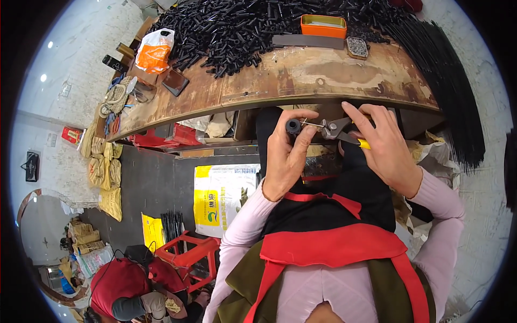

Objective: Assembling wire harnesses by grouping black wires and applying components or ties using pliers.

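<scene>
Just in front of the table edge, my left hand [287, 156] is closed on a short black tube [293, 127], its open end facing up. A thin metal pin [311, 123] runs from the thumb and forefinger toward the pliers. My right hand [383, 145] is wrapped around a pair of pliers [334, 129] with yellow on the handles [364, 144]. The jaws lie at the far end of the pin; whether they grip it is too small to tell. My right forefinger is stretched out above the tool.
A large heap of black tubes [226, 35] covers the back of the wooden table [258, 86]. On it also stand an orange tin [323, 26], a small box of metal pieces [357, 47], a phone [175, 82] and a glass mug [141, 90]. Long black rods [447, 81] hang off the right end.
</scene>
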{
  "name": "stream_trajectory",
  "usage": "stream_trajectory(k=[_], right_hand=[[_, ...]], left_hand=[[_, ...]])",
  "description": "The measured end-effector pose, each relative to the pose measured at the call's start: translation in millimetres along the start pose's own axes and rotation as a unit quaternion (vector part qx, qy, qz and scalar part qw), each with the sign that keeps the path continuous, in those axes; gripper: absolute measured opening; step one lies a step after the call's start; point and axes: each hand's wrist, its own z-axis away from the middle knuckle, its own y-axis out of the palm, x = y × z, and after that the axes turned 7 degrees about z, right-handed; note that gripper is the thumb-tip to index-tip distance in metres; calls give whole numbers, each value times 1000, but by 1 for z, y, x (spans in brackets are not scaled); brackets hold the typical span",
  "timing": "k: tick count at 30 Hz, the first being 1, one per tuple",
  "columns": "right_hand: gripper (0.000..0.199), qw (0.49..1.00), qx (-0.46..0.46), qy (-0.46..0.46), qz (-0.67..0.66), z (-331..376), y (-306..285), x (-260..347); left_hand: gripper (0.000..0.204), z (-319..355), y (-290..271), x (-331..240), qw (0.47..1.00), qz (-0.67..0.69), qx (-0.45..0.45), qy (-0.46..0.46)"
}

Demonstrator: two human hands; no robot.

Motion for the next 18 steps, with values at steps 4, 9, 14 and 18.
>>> stream_trajectory(k=[4,9,14,18], right_hand=[[60,1000,-12,10,14,3,4,0],[53,1000,-10,8,18,-9,6,-14],[48,998,44,-10,-50,-7,18,-11],[50,998,41,-5,-48,-2,0,2]], left_hand=[[23,2,1,3,1000,-12,7,13],[15,3,-3,2,999,-31,32,0],[14,-1,-20,8,996,27,79,-25],[14,-4,-25,15,998,18,61,-17]])
